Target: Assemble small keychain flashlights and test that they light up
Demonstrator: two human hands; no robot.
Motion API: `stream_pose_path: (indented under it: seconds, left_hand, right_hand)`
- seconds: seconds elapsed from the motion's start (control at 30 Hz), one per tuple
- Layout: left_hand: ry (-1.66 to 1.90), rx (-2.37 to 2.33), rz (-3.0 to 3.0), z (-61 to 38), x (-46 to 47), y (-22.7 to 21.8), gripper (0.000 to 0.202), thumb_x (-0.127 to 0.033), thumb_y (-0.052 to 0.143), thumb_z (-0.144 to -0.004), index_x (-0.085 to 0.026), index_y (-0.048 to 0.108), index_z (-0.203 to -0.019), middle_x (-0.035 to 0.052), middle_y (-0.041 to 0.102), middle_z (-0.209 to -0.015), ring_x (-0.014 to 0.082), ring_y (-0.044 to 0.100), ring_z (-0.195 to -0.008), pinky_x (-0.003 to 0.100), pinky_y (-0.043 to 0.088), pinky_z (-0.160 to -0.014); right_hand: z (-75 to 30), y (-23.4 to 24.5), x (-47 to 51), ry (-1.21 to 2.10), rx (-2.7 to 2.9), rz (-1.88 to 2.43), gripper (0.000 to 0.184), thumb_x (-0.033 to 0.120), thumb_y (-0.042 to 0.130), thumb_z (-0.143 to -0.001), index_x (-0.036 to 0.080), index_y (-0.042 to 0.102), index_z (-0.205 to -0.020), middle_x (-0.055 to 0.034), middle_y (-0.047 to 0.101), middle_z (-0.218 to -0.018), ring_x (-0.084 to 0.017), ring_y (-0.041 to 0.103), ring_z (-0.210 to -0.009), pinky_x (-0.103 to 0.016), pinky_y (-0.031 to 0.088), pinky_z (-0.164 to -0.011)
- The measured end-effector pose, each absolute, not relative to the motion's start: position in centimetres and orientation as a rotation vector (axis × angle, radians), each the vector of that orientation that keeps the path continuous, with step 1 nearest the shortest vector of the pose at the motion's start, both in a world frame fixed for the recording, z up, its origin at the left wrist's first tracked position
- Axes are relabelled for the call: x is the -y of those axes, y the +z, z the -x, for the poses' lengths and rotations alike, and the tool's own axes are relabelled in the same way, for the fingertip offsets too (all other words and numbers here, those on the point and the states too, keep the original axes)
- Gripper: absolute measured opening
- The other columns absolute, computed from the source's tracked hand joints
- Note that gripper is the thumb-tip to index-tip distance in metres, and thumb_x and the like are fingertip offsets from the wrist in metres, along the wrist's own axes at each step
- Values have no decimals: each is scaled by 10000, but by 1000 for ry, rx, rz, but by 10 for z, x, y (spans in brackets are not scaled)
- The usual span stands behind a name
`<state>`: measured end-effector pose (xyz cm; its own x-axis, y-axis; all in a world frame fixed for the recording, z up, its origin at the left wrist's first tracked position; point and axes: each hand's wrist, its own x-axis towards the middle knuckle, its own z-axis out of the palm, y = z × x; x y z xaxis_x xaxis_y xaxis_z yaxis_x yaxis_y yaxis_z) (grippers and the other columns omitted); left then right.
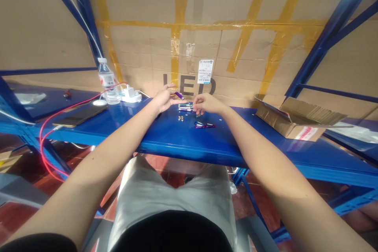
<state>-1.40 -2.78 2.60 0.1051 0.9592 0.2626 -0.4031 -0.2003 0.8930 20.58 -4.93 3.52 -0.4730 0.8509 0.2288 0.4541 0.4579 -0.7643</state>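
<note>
Glossy blue is covering the worktop [165,138], which is reflecting light along its front edge. Just above its middle, the left hand [165,99] is holding a slim purple tube [179,95] between thumb and fingers. The right hand [208,104] is bending its fingers narrowly together beside a cluster of shiny tubes [184,107]; whether it is gripping anything, I cannot tell. Nearer the front edge, small brass-coloured pieces [180,118] are lying in a group, and purple clips [204,125] are resting to their right.

Behind, a large cardboard sheet [132,55] is standing upright, bearing yellow-brown tape, a white label [205,71] and black "LED" lettering. Blue shelf posts [325,39] are slanting up on both sides. On the left, a clear bottle [110,86] is standing next to a white plug [128,92], while a dark flat device [78,116] is lying nearby and a red cable [44,126] is looping over the edge. On the right, an open carton [305,132] is sitting. Below, reddish tiles [56,173] are showing.
</note>
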Motion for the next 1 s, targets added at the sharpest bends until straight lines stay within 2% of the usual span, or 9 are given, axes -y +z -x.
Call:
stream_pose_path:
  seconds: [0.1, 0.23, 0.4, 0.47, 0.6, 0.7, 0.8, 0.87, 1.0]
  left_hand:
    - [1444, -716, -1164, 14, 25, 24, 416, 23, 556, -824, -199, 487, -1169, 33, 612, -920, 145, 661, -794, 531, 666, -834]
    - [1450, -792, -1372, 10, 22, 16, 342, -30, 571, -874, -197, 492, -1161, 4, 595, -872, 141, 652, -737, 480, 672, -739]
    - [1392, -838, -1527, 4, 25, 10, 274, -91, 589, -923, -204, 475, -1144, -2, 590, -848, 182, 698, -796, 396, 654, -663]
    - [1373, -851, -1543, 4, 26, 10, 280, -84, 607, -917, -202, 490, -1142, -1, 588, -852, 172, 694, -780, 325, 620, -623]
    - [1283, -826, -1521, 8, 24, 10, 340, -51, 647, -893, -192, 536, -1182, -9, 600, -806, 103, 595, -594, 239, 502, -558]
    - [1235, -819, -1509, 9, 20, 9, 311, -1, 666, -859, -152, 611, -1125, 18, 645, -832, 72, 549, -570, 236, 474, -597]
    - [1223, -878, -1552, 9, 16, 7, 199, 28, 693, -825, -115, 672, -962, 56, 694, -880, 77, 599, -658, 246, 505, -695]
    - [1183, -888, -1584, 9, 13, 5, 125, -19, 750, -819, -110, 677, -864, 76, 716, -877, 114, 668, -768, 266, 535, -770]
    - [1157, -874, -1637, 11, 11, 3, 177, -166, 848, -803, -119, 678, -780, 80, 725, -831, 177, 735, -876, 294, 581, -802]
  right_hand:
    - [-205, 33, 49, 852, 2108, 1084, 171, 40, 756, -813, 149, 653, -731, -72, 744, -702, -164, 686, -579, -263, 537, -503]
    - [-201, 31, 49, 888, 2076, 1024, 178, 79, 783, -810, 153, 646, -724, -57, 730, -668, -160, 682, -584, -258, 550, -510]
    - [-192, 23, 45, 958, 2056, 975, 183, 105, 802, -804, 153, 641, -732, -66, 754, -730, -160, 718, -665, -238, 580, -550]
    - [-188, 20, 44, 977, 2063, 968, 185, 115, 811, -801, 151, 641, -735, -72, 756, -742, -173, 736, -699, -232, 583, -543]
    - [-185, 18, 43, 999, 2079, 967, 183, 121, 814, -800, 149, 644, -737, -76, 759, -741, -184, 750, -714, -228, 583, -529]
    - [-186, 18, 42, 990, 2061, 976, 187, 125, 818, -796, 151, 642, -739, -65, 756, -722, -174, 740, -683, -223, 574, -518]
    - [-189, 20, 42, 966, 2038, 989, 193, 131, 816, -804, 157, 635, -743, -60, 752, -708, -166, 726, -661, -227, 568, -521]
    - [-191, 22, 43, 949, 2019, 988, 201, 132, 816, -809, 160, 627, -748, -60, 746, -698, -162, 714, -646, -238, 571, -535]
    - [-194, 26, 43, 915, 1964, 968, 212, 131, 813, -812, 159, 613, -749, -49, 712, -672, -164, 702, -636, -252, 574, -541]
